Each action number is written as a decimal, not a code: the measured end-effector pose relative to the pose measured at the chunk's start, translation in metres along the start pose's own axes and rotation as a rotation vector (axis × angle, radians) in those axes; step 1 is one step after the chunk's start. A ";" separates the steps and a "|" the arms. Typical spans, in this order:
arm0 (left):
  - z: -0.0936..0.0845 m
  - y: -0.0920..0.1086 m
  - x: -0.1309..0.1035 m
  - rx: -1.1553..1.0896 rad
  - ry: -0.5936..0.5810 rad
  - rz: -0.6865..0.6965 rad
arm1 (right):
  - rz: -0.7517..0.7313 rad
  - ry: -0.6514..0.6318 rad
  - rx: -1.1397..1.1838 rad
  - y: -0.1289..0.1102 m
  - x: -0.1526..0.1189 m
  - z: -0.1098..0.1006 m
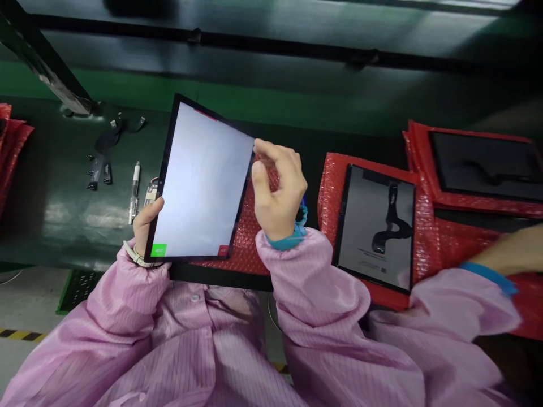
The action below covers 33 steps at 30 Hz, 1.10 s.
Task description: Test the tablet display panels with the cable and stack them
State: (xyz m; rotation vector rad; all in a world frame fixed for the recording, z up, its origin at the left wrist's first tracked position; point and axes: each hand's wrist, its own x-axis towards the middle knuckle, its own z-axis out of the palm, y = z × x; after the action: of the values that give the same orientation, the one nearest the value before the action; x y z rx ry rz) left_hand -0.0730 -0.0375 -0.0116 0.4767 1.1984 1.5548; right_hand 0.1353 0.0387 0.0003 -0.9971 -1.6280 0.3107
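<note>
A tablet-like display panel [203, 181] with a black frame is held up tilted, its screen lit plain white. Green and red blocks show in its lower corners, and a red strip runs along the top. My left hand [146, 223] grips its lower left edge, thumb on the front; the other fingers are hidden behind it. At the upper right edge, my right hand [278, 183] has its fingers curved, index tip by the corner, thumb apart from the index finger. Whether that fingertip touches the panel I cannot tell. Red bubble wrap [250, 237] lies beneath the panel.
Left on the bench are a pen [134, 189], black flex cables [108, 141] and a small white part [151, 192]. To the right, a dark panel [369, 249] and another [487, 164] rest on red bubble wrap. A co-worker's arm [509, 254] reaches in there.
</note>
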 end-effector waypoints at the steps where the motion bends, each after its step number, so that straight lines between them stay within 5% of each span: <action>1: 0.004 0.008 0.000 0.011 0.004 -0.028 | 0.060 0.002 0.026 0.012 0.002 0.000; 6: 0.040 0.041 -0.012 0.201 -0.225 -0.229 | 0.223 -0.017 0.169 0.051 0.007 0.002; 10: 0.075 0.037 -0.021 0.268 -0.479 -0.026 | 0.142 -0.043 0.094 0.034 0.010 -0.003; 16: 0.102 0.015 -0.034 0.416 -0.642 0.088 | -0.106 -0.113 -0.002 0.010 0.011 -0.009; 19: 0.090 0.011 -0.041 0.353 -0.641 0.127 | -0.139 -0.098 -0.021 0.014 0.009 -0.006; 22: 0.058 0.010 -0.045 0.396 -0.540 0.407 | -0.102 -0.082 -0.033 0.014 0.007 -0.004; 26: 0.003 0.004 -0.042 1.094 -0.238 0.772 | -0.033 -0.084 -0.014 0.007 0.005 -0.006; 29: -0.026 -0.007 -0.039 1.567 -0.219 0.835 | -0.033 -0.075 -0.054 0.006 0.005 -0.008; 33: -0.039 -0.017 -0.042 1.802 -0.264 0.929 | -0.070 -0.052 -0.030 0.008 0.004 -0.009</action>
State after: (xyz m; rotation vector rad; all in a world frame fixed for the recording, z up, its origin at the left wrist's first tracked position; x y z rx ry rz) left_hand -0.0804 -0.0933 -0.0309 2.5361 2.0268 0.4818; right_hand 0.1470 0.0432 0.0005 -0.9597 -1.7148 0.2669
